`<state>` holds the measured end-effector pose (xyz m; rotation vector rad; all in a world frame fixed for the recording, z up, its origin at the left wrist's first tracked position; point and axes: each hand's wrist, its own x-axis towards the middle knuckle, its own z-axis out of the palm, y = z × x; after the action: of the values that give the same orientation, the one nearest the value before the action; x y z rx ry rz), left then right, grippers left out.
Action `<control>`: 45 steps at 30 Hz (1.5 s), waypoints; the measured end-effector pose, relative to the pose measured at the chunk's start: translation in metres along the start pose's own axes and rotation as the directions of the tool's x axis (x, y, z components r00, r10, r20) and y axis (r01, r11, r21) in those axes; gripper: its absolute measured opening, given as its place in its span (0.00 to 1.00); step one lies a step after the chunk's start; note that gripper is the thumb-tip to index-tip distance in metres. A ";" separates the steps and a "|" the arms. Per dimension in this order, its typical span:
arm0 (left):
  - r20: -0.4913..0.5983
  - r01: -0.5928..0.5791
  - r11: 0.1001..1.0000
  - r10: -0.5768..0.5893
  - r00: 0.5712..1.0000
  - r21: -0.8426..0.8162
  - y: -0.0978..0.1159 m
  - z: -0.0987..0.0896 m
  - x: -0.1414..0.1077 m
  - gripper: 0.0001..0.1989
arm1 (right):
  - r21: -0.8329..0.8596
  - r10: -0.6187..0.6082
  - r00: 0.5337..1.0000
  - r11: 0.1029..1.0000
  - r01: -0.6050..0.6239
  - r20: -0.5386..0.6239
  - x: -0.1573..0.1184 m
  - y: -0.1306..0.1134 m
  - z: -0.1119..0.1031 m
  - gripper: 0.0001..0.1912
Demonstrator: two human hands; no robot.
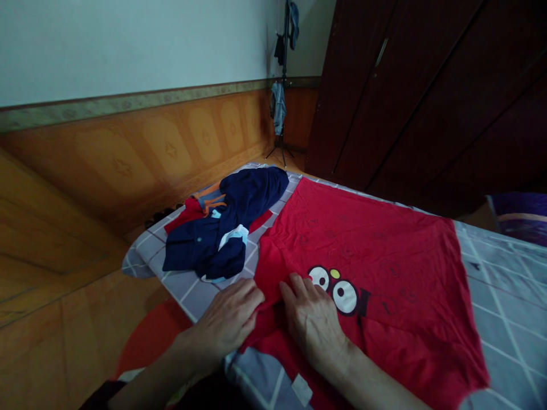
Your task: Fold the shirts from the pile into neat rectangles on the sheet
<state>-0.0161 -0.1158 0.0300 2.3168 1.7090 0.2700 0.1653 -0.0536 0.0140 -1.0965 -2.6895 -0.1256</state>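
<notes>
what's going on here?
A person has both hands on a red garment spread over a grid-patterned sheet. The left hand is curled at its near left edge; the right hand rests fingers-down beside the printed eyes. A heap of clothes, mostly a dark blue garment, lies to the left, untouched by either hand.

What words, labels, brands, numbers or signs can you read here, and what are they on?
None can be read.
Red garment: the faint dark marks are too blurred to tell whether they are writing; the big eyes are a picture, not text.
Small white tag near the bottom edge: no writing can be made out.
</notes>
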 end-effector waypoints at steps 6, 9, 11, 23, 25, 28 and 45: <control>-0.110 -0.058 0.995 0.067 0.992 0.080 -0.009 0.007 -0.020 0.24 | -0.010 0.023 0.999 1.000 -0.022 0.028 0.001 0.002 0.000 0.06; -0.034 -0.065 0.992 0.069 0.997 0.107 -0.005 0.006 -0.025 0.22 | -0.039 0.014 0.999 0.999 -0.013 0.045 0.002 0.003 -0.003 0.06; 0.036 -0.039 0.995 0.035 0.999 0.096 -0.003 0.001 -0.026 0.20 | -0.050 0.009 0.997 0.999 -0.005 0.075 0.002 0.001 -0.007 0.06; -0.091 -0.137 0.985 0.147 0.985 0.108 -0.001 -0.012 0.066 0.13 | -0.082 -0.001 0.984 0.997 0.016 0.178 0.002 -0.006 -0.007 0.08; -0.057 -0.139 0.977 0.150 0.987 0.163 -0.007 0.003 0.080 0.17 | -0.089 -0.004 0.985 0.996 0.020 0.173 0.001 -0.006 -0.005 0.08; -0.016 -0.125 0.970 0.131 0.991 0.209 -0.018 0.018 0.085 0.24 | -0.097 -0.015 0.988 0.995 0.030 0.151 0.000 -0.006 -0.003 0.08; -0.113 0.060 0.939 -0.023 0.993 0.340 -0.044 0.002 0.142 0.22 | -0.080 -0.031 0.989 0.996 0.043 0.146 -0.002 -0.008 -0.004 0.08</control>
<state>-0.0140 0.0326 0.0149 2.5424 1.9932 0.0941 0.1620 -0.0614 0.0173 -1.1197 -2.8579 -0.1721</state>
